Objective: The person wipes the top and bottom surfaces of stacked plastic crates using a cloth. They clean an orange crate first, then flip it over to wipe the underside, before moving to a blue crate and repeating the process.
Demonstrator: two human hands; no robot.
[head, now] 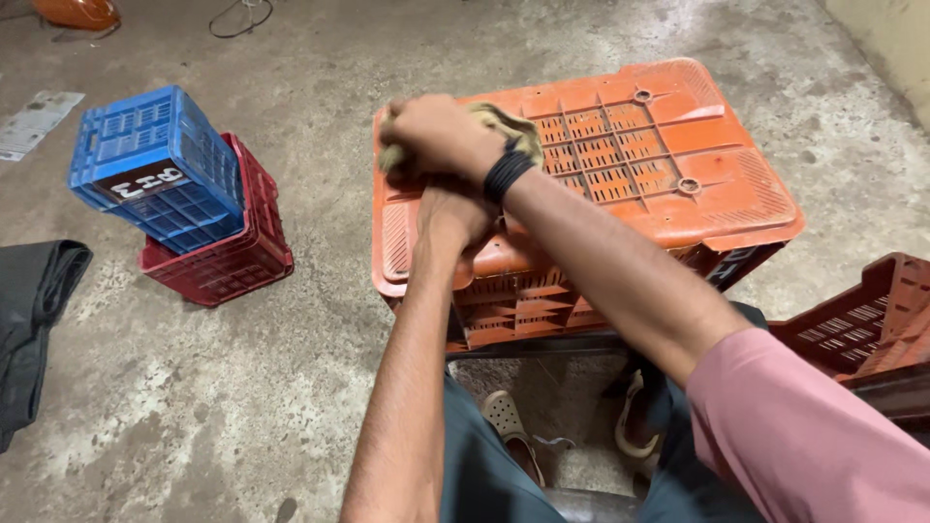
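Note:
An orange plastic crate (678, 165) lies upside down in front of me, its slotted bottom facing up. My right hand (436, 136) presses a yellowish cloth (513, 126) onto the crate's near left corner; a black band circles that wrist. My left hand (455, 213) sits under the right arm and grips the crate's near rim. The arms cross over each other.
A blue crate (155, 165) rests tilted in a dark red crate (237, 252) on the concrete floor at left. Another reddish crate (862, 320) stands at right. Dark fabric (34, 310) lies at the left edge. My sandalled feet (509, 421) show below.

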